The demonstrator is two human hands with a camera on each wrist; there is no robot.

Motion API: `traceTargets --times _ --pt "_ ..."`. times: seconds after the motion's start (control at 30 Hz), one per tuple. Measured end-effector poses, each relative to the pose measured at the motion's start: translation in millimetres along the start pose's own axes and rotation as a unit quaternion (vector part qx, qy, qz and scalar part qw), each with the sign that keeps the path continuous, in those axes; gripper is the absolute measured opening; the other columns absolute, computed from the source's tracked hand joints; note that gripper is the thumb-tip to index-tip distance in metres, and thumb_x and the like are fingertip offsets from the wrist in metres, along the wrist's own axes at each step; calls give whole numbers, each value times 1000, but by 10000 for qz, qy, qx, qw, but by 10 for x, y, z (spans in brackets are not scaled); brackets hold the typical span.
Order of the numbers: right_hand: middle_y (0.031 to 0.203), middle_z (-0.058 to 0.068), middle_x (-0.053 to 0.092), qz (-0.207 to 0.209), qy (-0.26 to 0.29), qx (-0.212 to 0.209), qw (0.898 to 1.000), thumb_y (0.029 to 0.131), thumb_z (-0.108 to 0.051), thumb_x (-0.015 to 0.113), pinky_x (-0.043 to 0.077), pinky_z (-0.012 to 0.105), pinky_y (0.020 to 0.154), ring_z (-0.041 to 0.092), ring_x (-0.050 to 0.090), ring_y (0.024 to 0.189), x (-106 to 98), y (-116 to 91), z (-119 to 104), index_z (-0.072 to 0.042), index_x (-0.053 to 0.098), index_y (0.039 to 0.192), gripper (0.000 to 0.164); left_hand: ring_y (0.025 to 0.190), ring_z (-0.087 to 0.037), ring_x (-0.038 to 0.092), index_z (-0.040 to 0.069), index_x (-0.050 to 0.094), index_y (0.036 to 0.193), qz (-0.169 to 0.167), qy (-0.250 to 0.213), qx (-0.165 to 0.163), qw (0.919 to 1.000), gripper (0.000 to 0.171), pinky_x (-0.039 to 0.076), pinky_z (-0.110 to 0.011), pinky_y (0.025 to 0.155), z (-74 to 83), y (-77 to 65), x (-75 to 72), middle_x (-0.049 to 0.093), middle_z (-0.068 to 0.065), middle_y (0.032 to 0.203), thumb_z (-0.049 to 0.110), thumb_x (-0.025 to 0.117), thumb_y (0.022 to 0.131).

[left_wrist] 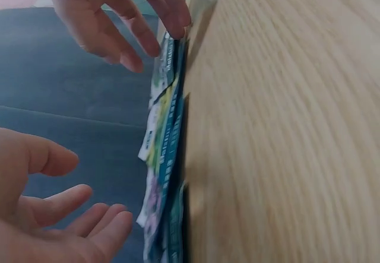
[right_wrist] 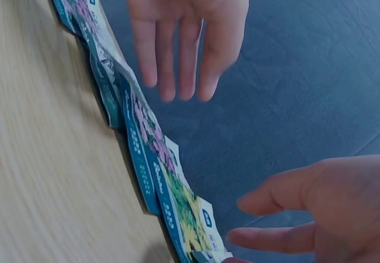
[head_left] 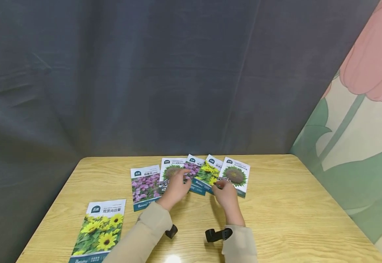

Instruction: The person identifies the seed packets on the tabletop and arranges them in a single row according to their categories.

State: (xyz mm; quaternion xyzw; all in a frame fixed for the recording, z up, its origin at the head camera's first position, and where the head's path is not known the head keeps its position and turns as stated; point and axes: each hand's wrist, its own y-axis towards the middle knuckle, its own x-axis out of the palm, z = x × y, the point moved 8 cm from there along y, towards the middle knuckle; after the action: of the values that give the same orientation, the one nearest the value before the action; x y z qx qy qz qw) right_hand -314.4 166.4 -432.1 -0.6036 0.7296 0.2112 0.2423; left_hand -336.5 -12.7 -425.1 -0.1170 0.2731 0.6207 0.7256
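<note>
While the left hand (head_left: 176,185) hovers with fingers loosely spread and thumb apart, holding nothing, beneath it lie the left grey sunflower packet (head_left: 170,169) and the middle purple packet (head_left: 192,167), part of an overlapping row near the far edge of the table (head_left: 293,219). Fingers lightly bent and thumb parted from them, the right hand (head_left: 227,195) is where the yellow sunflower packet (head_left: 208,170) meets the right grey sunflower packet (head_left: 235,175); no grip shows, and whether a fingertip touches is unclear.

The likeliest trouble is a packet dragged askew: because these four overlap, pushing one could carry its neighbour along. In the right wrist view, the middle purple packet's edge bows upward, so a passing finger might catch or crease it. Too firm a push forward could run the tops into the dark curtain (head_left: 178,73) at the far edge.

Left of the row, the outer purple packet (head_left: 146,187) sits close against it, beside the left forearm. Toward the table's left edge, a separate yellow packet (head_left: 100,232) lies well apart; the left sleeve (head_left: 153,221) crosses its near right corner and could brush it. Flowered fabric (head_left: 368,73) borders the table's right edge.
</note>
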Motion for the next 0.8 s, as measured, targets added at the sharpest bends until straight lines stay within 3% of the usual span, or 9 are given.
traceTargets --times 0.17,0.33,0.47,0.6,0.8 --pt "111 29 58 32 43 57 10000 88 -12 58 47 51 85 42 54 105 4 20 45 10 61 112 32 110 -34 52 -5 47 132 -230 -75 -158 9996 41 47 -45 86 -76 117 185 51 -22 125 8 52 93" --pt "112 27 59 100 142 110 9998 88 -11 58 47 50 85 41 55 105 -1 31 79 8 62 111 30 112 -37 52 -8 48 129 -235 -71 -127 9996 40 45 -48 92 -63 168 271 54 -25 123 7 52 91" --pt "110 26 60 166 227 139 9995 88 -10 58 48 49 85 40 56 104 -6 33 88 7 63 109 28 114 -37 51 -7 48 130 -245 -135 -198 9994 40 45 -47 93 -74 180 286 53 -24 126 7 51 92" --pt "108 26 61 218 282 136 9993 87 -7 59 49 47 83 39 56 102 -9 21 82 9 63 109 27 117 -38 50 -6 48 131 -268 -498 -372 9977 40 45 -46 94 -116 189 278 50 -24 131 6 49 93" --pt "107 26 61 319 296 148 9989 82 2 62 49 48 83 39 56 101 -11 35 128 9 63 109 28 112 -36 55 -6 55 124 140 -1015 -560 9932 34 49 -42 89 -167 214 208 55 -23 123 2 49 92"
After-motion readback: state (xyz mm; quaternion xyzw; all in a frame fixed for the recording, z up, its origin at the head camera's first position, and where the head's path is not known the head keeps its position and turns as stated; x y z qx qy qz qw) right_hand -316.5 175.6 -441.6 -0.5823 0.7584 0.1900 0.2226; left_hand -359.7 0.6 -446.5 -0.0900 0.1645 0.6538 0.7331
